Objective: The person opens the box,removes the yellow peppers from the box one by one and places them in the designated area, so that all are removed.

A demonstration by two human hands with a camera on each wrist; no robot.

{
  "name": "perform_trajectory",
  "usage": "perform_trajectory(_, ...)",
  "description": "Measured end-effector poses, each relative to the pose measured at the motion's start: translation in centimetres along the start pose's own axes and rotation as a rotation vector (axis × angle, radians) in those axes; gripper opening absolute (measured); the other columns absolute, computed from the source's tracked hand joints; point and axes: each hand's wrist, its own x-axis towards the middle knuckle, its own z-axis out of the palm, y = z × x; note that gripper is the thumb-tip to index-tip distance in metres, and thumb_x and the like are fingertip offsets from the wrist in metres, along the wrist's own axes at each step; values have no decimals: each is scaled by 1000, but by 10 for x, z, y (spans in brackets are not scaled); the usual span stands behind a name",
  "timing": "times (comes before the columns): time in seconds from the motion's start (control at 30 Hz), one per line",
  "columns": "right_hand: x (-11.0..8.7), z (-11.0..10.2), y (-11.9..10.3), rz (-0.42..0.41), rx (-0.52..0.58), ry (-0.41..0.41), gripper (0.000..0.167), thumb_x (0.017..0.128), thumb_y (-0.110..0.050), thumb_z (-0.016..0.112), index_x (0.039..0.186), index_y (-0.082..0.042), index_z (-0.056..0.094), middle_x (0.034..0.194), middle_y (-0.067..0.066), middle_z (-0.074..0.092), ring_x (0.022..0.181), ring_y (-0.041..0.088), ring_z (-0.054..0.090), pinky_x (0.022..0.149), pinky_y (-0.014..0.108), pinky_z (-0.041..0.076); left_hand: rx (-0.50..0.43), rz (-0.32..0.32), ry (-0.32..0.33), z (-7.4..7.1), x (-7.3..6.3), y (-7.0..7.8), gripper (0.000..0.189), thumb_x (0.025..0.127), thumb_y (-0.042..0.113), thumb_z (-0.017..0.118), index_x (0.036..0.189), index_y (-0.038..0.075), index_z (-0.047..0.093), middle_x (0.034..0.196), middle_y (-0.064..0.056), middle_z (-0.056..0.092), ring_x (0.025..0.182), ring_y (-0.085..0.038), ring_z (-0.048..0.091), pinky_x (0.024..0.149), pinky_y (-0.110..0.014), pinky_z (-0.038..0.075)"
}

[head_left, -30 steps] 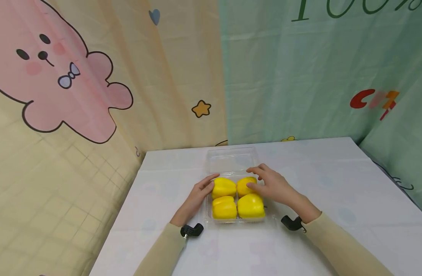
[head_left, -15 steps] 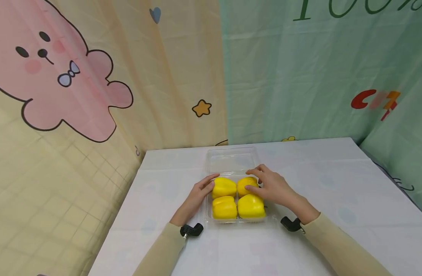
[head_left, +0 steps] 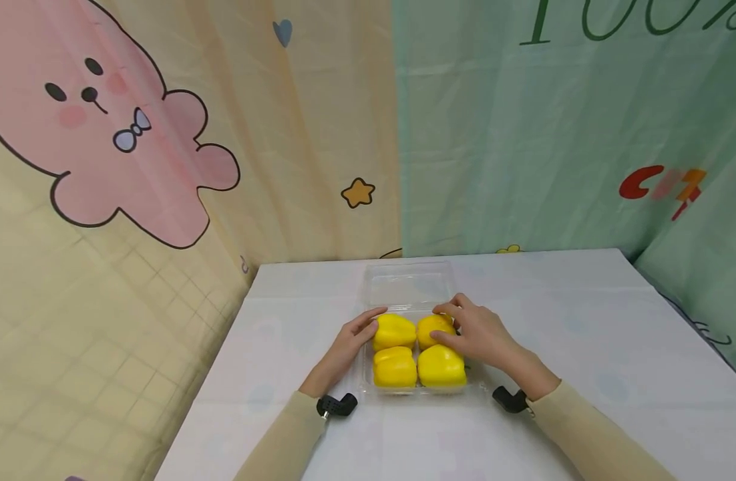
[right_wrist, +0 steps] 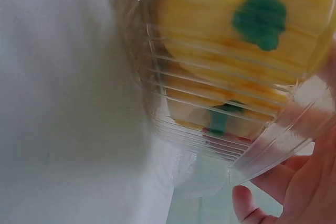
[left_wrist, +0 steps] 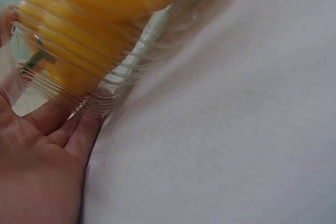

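Note:
Several yellow bell peppers (head_left: 395,367) lie in two rows in a clear ribbed plastic container (left_wrist: 126,74). Its transparent lid (head_left: 408,284) is folded back flat on the far side. My left hand (head_left: 345,349) grips the container's back left corner, the thumb over the rim beside a pepper (head_left: 395,331) and the fingers against the outer wall. With thumb and forefinger on either side, my right hand (head_left: 483,335) holds the back right pepper (head_left: 433,327). Green stems (right_wrist: 260,20) show through the container wall in both wrist views.
The container stands on a white cloth-covered table (head_left: 584,334). A patterned curtain (head_left: 320,120) hangs behind the table's back edge, and more cloth (head_left: 91,334) hangs along the left side. Both wrists carry small black camera mounts (head_left: 338,405).
The head view has shifted slightly, so everything sits a little lower and further right. Both hands keep nearly the same place at the container, and the peppers have not visibly moved.

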Motion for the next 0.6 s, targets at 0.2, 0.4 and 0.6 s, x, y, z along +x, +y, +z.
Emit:
perform_trajectory(0.2, -1, 3, -1, -15, -34, 6, 46, 93, -52, 68, 126, -20, 68, 108, 2, 55, 68, 5, 46, 72, 37, 39, 4, 6, 8, 1, -1, -2, 48, 104, 44, 51, 149, 26, 51, 154, 2, 45, 139, -17, 42, 118, -45, 29)
perform_trajectory(0.4, 0, 5, -2, -10, -9, -4, 46, 94, -49, 67, 128, -18, 68, 110, 3, 53, 70, 8, 46, 78, 41, 38, 16, -3, 10, 1, -2, -2, 45, 104, 45, 51, 147, 31, 51, 154, 3, 45, 139, -17, 42, 118, -45, 28)
perform_trajectory(0.6, 1, 4, -1, 4, 42, -9, 47, 94, -48, 68, 129, -18, 67, 112, 3, 53, 71, 9, 47, 82, 44, 38, 31, 18, 17, 2, -1, 1, 46, 105, 44, 51, 148, 29, 51, 153, 5, 46, 141, -18, 40, 119, -46, 26)
